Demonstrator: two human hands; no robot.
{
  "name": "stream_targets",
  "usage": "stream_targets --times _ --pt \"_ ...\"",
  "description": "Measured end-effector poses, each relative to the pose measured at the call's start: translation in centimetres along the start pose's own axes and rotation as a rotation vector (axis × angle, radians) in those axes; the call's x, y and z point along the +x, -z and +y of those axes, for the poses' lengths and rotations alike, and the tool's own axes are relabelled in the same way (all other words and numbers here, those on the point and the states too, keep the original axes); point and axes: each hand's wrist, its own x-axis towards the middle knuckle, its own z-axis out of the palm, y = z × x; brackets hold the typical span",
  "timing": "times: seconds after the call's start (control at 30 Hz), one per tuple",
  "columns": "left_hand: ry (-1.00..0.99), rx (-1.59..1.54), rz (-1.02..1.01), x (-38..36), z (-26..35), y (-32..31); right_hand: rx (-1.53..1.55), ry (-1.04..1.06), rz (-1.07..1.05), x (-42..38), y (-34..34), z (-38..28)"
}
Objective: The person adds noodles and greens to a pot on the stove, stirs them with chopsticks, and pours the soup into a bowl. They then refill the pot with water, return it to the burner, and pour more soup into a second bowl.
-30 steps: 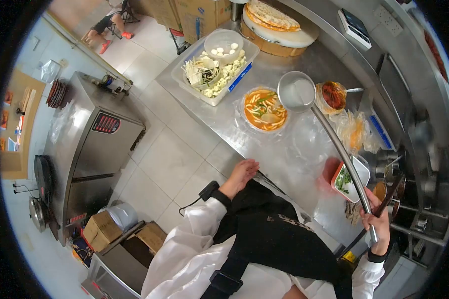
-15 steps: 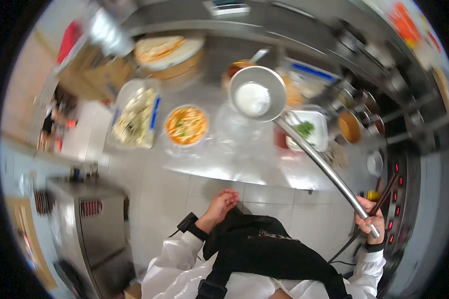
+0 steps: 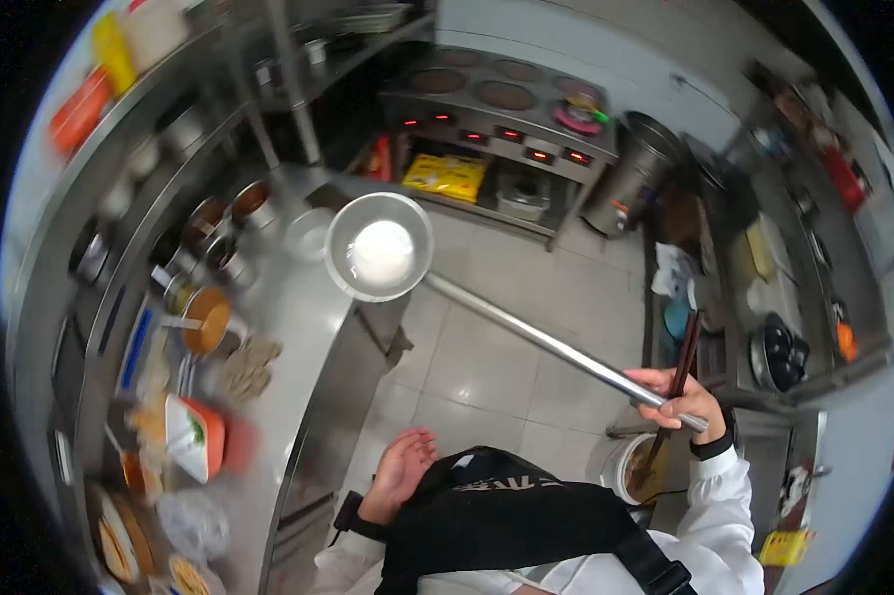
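My right hand [image 3: 690, 407] is closed round the end of the long metal handle of a deep ladle [image 3: 526, 329]. A pair of dark chopsticks [image 3: 683, 365] is in the same grip, pointing up and away from the handle. The ladle's round bowl reaches out over the counter's corner, and something white shows at its bottom. My left hand [image 3: 403, 468] is held in front of my apron near the counter, palm partly up and fingers loosely stretched, with nothing in it.
The steel counter [image 3: 303, 372] on the left bears a red-sided tub [image 3: 209, 436], a cloth [image 3: 253, 367] and several pots. A multi-burner stove [image 3: 497, 94] stands at the back. A white bucket [image 3: 620, 466] is below my right hand. Another worktop runs along the right.
My view has swung right, bringing the stove and the right-hand worktop into sight. The ladle and chopsticks stay in my right hand, and the bowl has moved from over the food tubs to the counter's corner.
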Motion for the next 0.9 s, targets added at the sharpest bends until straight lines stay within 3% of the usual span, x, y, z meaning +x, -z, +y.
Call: stream_targets --times 0.07,0.1,0.17,0.23,0.3,0.33,0.53,0.67,0.77,0.9 --pt "0.114 -0.039 -0.085 6.6 -1.4 -5.0 0.022 0.081 0.176 -2.4 4.7 -1.6" --pt "0.153 -0.039 -0.079 6.6 5.8 3.9 0.054 0.099 0.234 5.5 -1.6 3.9" --pt "0.253 0.017 -0.156 10.3 7.5 2.0 0.021 0.128 0.379 6.6 -0.4 2.1" --pt "0.284 0.088 -0.145 15.1 5.1 -3.7 0.041 0.224 0.494 4.5 8.0 -0.3" --pt "0.322 0.127 -0.17 17.2 4.0 -6.8 0.032 0.297 0.608 2.4 10.9 -2.8" --pt "0.307 0.149 -0.107 19.4 6.3 -4.9 0.039 0.342 0.6 6.3 13.1 -2.1" --pt "0.321 0.113 -0.055 34.3 8.1 -9.1 -0.032 0.437 0.864 11.1 26.8 -11.5" --pt "0.268 0.024 -0.11 45.9 10.6 -15.2 -0.068 0.449 0.949 16.0 38.1 -18.7" --pt "0.202 0.067 -0.152 50.6 13.9 -25.5 -0.184 0.403 1.064 20.2 46.4 -24.0" --pt "0.153 0.097 -0.207 56.7 15.4 -33.6 -0.392 0.315 1.183 26.2 54.6 -29.7"
